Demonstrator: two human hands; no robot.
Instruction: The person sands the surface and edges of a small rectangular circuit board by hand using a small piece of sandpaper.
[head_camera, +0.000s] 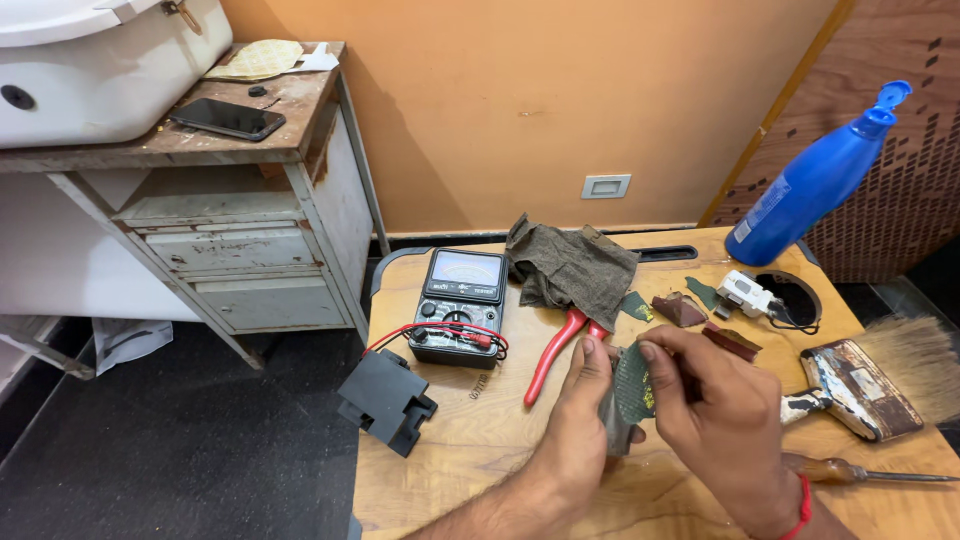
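Both hands over table (480, 440), left hand (580, 410) gripping grey part (612, 425), right hand (715, 400) pinching green sandpaper (632, 385) against it, red pliers (558, 350) just behind, multimeter (460, 305) left, brush (860, 375) right

Bare forearms — 1 red wristband (803, 506) on the right wrist.

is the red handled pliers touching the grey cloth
Touching. In the head view the red-handled pliers run up under the crumpled grey cloth, whose lower edge lies over their head and hides it, with no gap between them.
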